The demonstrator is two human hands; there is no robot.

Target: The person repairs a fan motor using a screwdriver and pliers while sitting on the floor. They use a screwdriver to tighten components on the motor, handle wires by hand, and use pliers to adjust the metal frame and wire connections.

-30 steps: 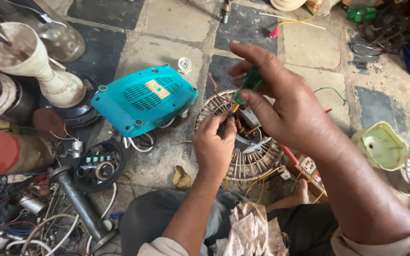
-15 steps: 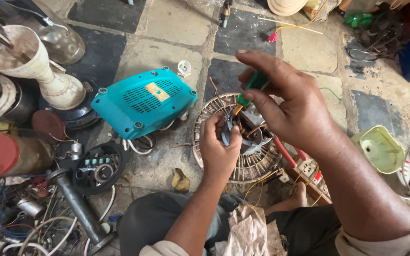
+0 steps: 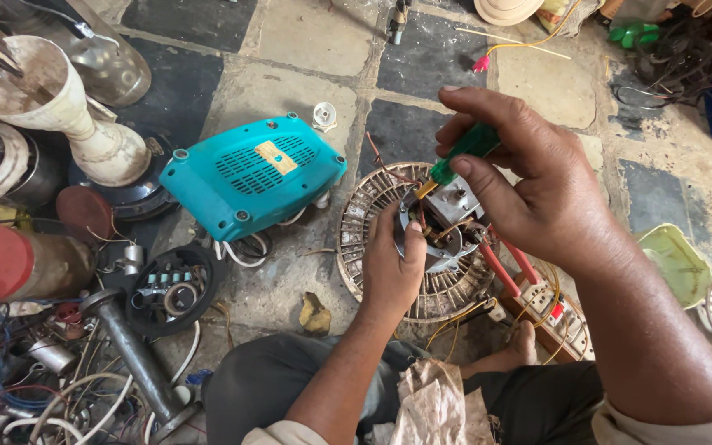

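Fingers (image 3: 488,177) of my right hand (image 3: 537,198) pinch the green handle of a small screwdriver (image 3: 463,150), and its tip goes down into the fan motor (image 3: 442,227). My left hand (image 3: 393,276) is closed around the near side of this motor, the thumb pressed on its rim, so the motor is held firm. The motor sits on a round wire fan guard (image 3: 372,206), which lies flat on the stone floor (image 3: 306,37) in front of my knees. Thin coloured wires come out of the motor, and I cannot tell exactly which screw or terminal the tip meets.

I judge that the step in hand is work on a screw or a wire contact at the top of the motor. The next move, I think, needs the tip kept straight in its seat while the left hand stops the motor from turning.

Just left of the guard lies a teal plastic housing (image 3: 253,177) with vent slots. Further left stand a white fan base (image 3: 59,107), a red cylinder (image 3: 18,264) and a black round part (image 3: 170,288) among loose wires. Near my right foot is a switch board (image 3: 541,301) with red cables, close to the work. A pale green tray (image 3: 677,259) is at the right.
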